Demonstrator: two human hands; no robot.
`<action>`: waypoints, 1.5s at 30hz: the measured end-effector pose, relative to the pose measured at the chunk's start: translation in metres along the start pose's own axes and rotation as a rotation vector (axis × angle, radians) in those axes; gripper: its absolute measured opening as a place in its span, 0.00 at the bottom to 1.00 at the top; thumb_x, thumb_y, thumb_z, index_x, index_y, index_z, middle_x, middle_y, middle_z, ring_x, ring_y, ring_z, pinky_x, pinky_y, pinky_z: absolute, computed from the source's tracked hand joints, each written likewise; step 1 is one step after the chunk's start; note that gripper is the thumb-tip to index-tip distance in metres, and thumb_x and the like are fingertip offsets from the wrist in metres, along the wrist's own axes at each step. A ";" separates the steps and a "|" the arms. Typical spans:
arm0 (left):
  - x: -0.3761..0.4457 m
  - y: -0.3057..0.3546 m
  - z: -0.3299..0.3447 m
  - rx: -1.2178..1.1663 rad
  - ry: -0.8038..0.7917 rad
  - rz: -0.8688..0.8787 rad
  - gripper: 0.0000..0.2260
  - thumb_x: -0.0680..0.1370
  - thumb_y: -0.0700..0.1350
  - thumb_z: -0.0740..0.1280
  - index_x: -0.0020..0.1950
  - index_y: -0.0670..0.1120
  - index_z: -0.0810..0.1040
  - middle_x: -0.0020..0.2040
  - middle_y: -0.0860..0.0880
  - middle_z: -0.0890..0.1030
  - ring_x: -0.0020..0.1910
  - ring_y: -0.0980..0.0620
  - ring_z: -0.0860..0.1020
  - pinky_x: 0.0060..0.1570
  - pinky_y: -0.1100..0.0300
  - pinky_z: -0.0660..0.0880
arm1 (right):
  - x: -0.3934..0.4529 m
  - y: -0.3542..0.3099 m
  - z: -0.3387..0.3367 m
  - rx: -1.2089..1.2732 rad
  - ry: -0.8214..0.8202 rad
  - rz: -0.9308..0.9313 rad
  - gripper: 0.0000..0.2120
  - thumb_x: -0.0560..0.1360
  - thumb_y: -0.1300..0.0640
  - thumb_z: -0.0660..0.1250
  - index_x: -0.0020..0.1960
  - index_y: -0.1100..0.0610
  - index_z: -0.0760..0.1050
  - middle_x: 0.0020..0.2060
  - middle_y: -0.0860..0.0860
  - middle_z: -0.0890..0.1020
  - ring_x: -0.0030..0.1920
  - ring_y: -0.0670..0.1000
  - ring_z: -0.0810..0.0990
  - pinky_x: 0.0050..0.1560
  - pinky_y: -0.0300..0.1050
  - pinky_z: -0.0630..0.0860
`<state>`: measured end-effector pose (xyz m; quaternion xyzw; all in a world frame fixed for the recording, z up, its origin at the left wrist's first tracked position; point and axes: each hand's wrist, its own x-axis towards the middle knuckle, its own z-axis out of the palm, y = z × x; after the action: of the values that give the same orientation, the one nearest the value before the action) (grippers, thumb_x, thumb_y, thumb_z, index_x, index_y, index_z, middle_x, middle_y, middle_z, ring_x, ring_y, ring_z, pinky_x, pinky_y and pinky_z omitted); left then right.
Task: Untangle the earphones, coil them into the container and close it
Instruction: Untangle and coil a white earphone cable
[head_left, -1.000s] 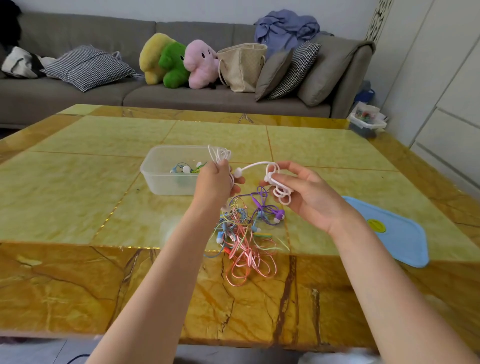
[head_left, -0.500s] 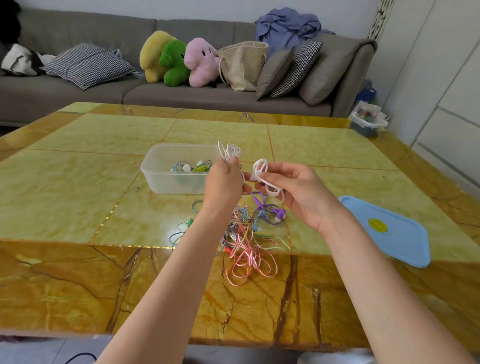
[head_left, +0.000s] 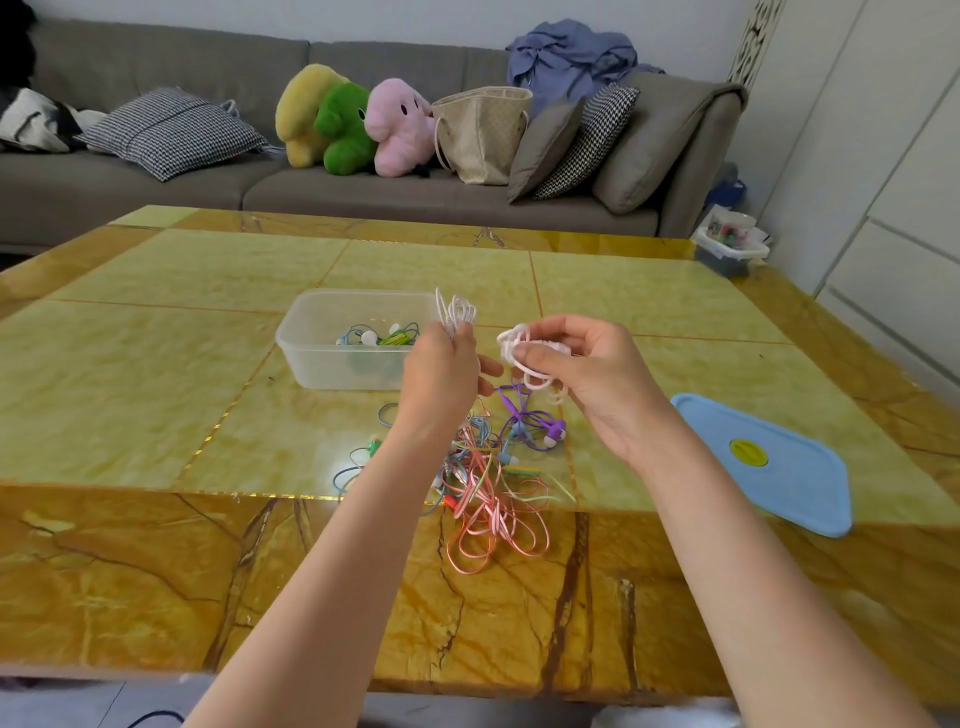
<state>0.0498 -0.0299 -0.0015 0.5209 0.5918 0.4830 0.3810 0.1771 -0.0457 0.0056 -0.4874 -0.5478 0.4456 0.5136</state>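
the step in hand looks like coiling one white earphone cable (head_left: 524, 358) above the yellow marble table (head_left: 156, 415). the left hand (head_left: 441, 364) grips a bunch of its loops; the right hand (head_left: 582, 369) pinches the rest. next, it seems, the coil goes into the clear plastic container (head_left: 322, 353), while a colourful tangle of earphones (head_left: 483, 478) waits; the blue lid (head_left: 779, 467) lies aside.

— What do we see of ourselves here?

— Two bare forearms reaching in from the bottom edge, with no sleeve on either as far down as the frame shows.

— Anything on our wrists or fingers?

— We make out no watch, band or ring on the left hand (head_left: 441, 374) or the right hand (head_left: 597, 379). Our nails look short and unpainted where the right thumb shows.
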 end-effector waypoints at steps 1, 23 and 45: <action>0.000 -0.001 0.001 -0.023 -0.006 -0.028 0.12 0.83 0.45 0.52 0.41 0.44 0.67 0.27 0.53 0.76 0.18 0.62 0.70 0.31 0.61 0.69 | 0.000 -0.001 0.001 -0.020 -0.007 -0.009 0.07 0.69 0.67 0.72 0.42 0.57 0.77 0.35 0.50 0.81 0.32 0.44 0.80 0.33 0.36 0.75; 0.004 -0.003 -0.008 -0.053 0.011 -0.053 0.13 0.82 0.46 0.53 0.39 0.45 0.67 0.35 0.49 0.75 0.16 0.61 0.68 0.33 0.60 0.68 | 0.006 0.006 -0.002 0.094 0.036 0.177 0.07 0.73 0.69 0.67 0.47 0.61 0.72 0.42 0.56 0.79 0.34 0.47 0.81 0.39 0.35 0.80; -0.007 0.001 0.009 0.017 -0.067 0.161 0.13 0.83 0.45 0.51 0.39 0.46 0.64 0.25 0.50 0.71 0.18 0.61 0.67 0.27 0.62 0.64 | -0.003 -0.004 -0.001 0.109 0.048 -0.047 0.09 0.67 0.70 0.72 0.42 0.58 0.80 0.34 0.52 0.84 0.35 0.47 0.82 0.42 0.36 0.78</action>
<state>0.0603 -0.0349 -0.0028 0.5858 0.5391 0.4893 0.3560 0.1776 -0.0491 0.0092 -0.4562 -0.5215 0.4506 0.5629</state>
